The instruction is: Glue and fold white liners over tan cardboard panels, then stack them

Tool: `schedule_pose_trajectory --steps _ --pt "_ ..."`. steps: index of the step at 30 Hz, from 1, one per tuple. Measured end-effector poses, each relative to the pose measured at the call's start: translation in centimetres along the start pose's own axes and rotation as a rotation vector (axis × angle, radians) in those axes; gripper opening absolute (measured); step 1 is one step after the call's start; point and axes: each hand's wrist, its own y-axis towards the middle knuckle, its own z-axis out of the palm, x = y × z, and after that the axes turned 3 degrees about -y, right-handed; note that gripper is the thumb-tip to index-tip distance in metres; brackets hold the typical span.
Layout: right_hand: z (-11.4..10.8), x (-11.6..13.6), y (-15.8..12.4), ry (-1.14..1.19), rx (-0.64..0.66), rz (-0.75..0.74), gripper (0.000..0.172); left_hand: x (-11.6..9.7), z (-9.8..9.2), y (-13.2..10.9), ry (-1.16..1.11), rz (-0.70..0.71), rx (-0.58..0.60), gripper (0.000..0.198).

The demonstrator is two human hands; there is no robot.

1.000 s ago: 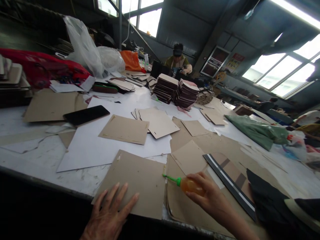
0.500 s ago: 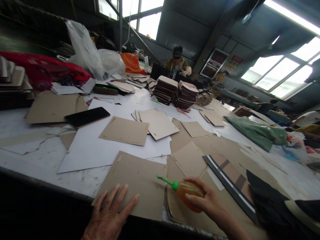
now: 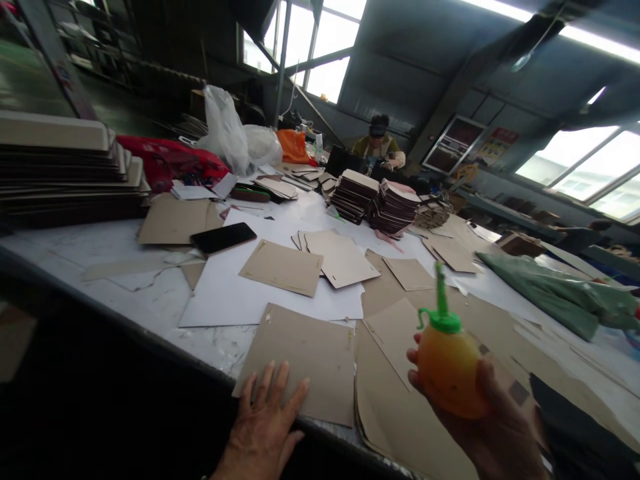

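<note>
My left hand [image 3: 267,423] lies with spread fingers on the near edge of a brown cardboard piece [image 3: 307,360], which rests at the table's front edge. In my right hand [image 3: 487,407] is a squeeze glue bottle [image 3: 450,367] with amber contents and a green nozzle, held upright above the table with the tip pointing up. Shiny glue-like marks show near the top corners of the cardboard under my left hand. Beyond it, another cardboard piece [image 3: 283,267] with similar marks along its edges lies on white paper [image 3: 220,300].
A black phone [image 3: 223,238] lies left of centre. Stacks of dark-edged boards [image 3: 354,197] stand further back, and another tall stack [image 3: 65,173] is at the left. A green cloth bundle [image 3: 555,287] lies right. Across the table sits a person [image 3: 377,147].
My right hand has raised the bottle and turned it from lying sideways, nozzle left, to nozzle up. My left hand stays on the cardboard. The view has swung left.
</note>
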Motion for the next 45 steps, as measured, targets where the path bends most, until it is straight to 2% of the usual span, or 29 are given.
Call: schedule_pose_trajectory --steps 2,5,7,8,10,12,13,15,19,24,29,37,45 --pt "0.4 -1.1 -0.3 -0.127 0.015 0.064 0.056 0.1 -1.0 -0.2 -0.035 0.049 -0.054 0.054" --pt "1.3 -3.7 -0.7 -0.476 0.057 0.127 0.061 1.5 -2.9 -1.3 -0.080 0.143 -0.136 0.036" --pt "2.2 -5.3 -1.0 -0.648 0.132 0.126 0.056 2.8 -3.8 -2.4 -0.119 0.074 -0.196 0.028" --pt "2.7 -5.9 -1.2 -0.700 0.169 0.098 0.053 3.5 -4.1 -2.8 -0.174 -0.028 -0.224 0.024" --pt "3.8 -6.9 -1.5 -0.779 0.232 -0.002 0.046 4.4 -4.4 -3.3 -0.406 -0.357 -0.200 0.018" --pt "4.7 -7.4 -1.7 -0.867 0.298 -0.116 0.040 4.7 -4.4 -3.0 -0.732 -0.709 -0.059 0.029" --pt "5.1 -7.6 -1.8 -0.906 0.331 -0.159 0.038 4.7 -4.4 -2.6 -0.885 -0.840 0.022 0.035" --pt "5.7 -7.9 -2.0 -0.964 0.379 -0.216 0.035 4.5 -4.6 -1.6 -1.134 -1.003 0.120 0.042" --pt "6.5 -8.3 -2.8 -1.031 0.430 -0.273 0.034 4.3 -5.1 0.1 -1.417 -1.160 0.166 0.042" --pt "7.6 -8.7 -3.6 -1.041 0.477 -0.245 0.035 4.5 -5.6 -0.1 -1.539 -1.247 0.229 0.043" --pt "8.0 -8.9 -4.0 -1.094 0.488 -0.250 0.037 4.4 -5.8 -0.6 -1.594 -1.250 0.231 0.050" --pt "6.6 -8.8 -5.0 -1.188 0.441 -0.368 0.037 4.1 -5.8 -0.8 -1.554 -1.254 0.240 0.055" --pt "5.6 -8.1 -5.9 -1.305 0.360 -0.364 0.035 3.8 -5.8 -1.2 -1.541 -1.289 0.238 0.060"
